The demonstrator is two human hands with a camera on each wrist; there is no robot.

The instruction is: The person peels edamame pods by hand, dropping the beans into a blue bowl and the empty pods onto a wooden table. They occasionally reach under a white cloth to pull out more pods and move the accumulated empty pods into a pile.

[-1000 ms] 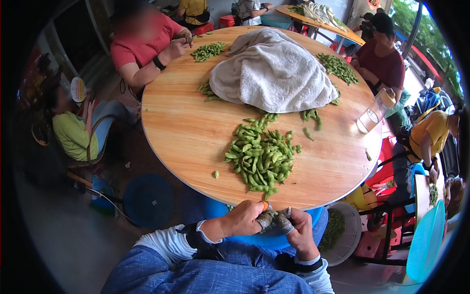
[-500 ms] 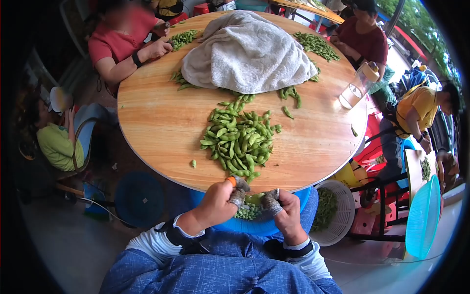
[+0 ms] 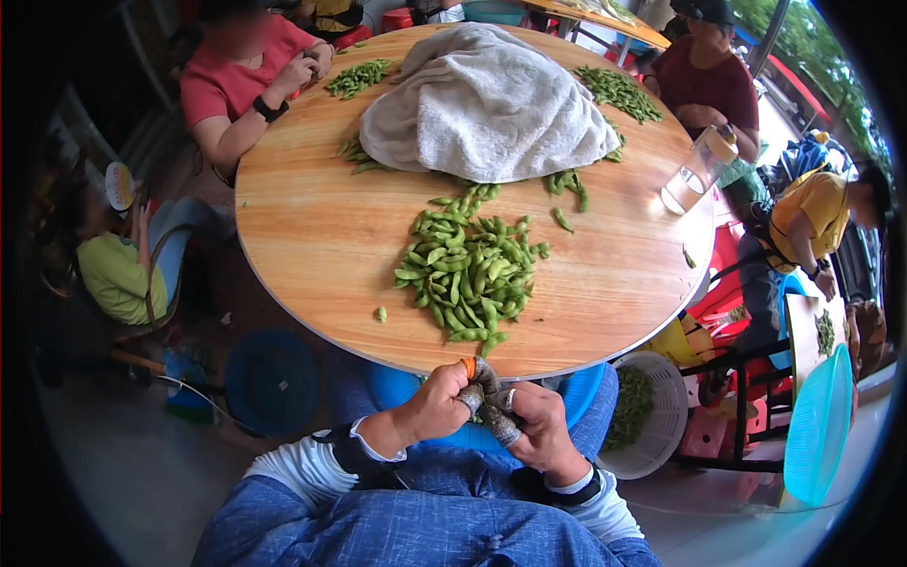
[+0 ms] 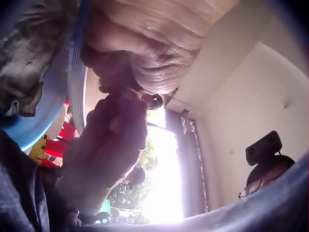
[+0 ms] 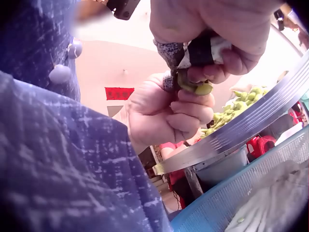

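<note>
Close together at the near table edge, my left hand [image 3: 430, 406] and right hand [image 3: 543, 430] work on a green edamame pod [image 5: 203, 89]. Both hands pinch it between curled fingers, as the right wrist view shows. Grey wrappings [image 3: 501, 427] cover some fingertips, and an orange band [image 3: 469, 367] sits on a left finger. Below them is a blue basin [image 3: 581, 389], mostly hidden by the hands. Just beyond lies a pile of edamame pods [image 3: 468, 274] on the round wooden table [image 3: 312, 255]. The left wrist view is dim and shows no pod.
A white towel [image 3: 487, 104] covers a mound at mid-table. The clear bottle [image 3: 694, 175] stands near the right edge. Beside my right leg is a white basket [image 3: 669, 416] holding pods; a turquoise basket [image 3: 817, 425] stands farther right. People sit around the table.
Half a second ago my hands were apart over the basin, with shelled beans showing between them. Now they have come together, fingertips meeting. The head view shifted during this second.
</note>
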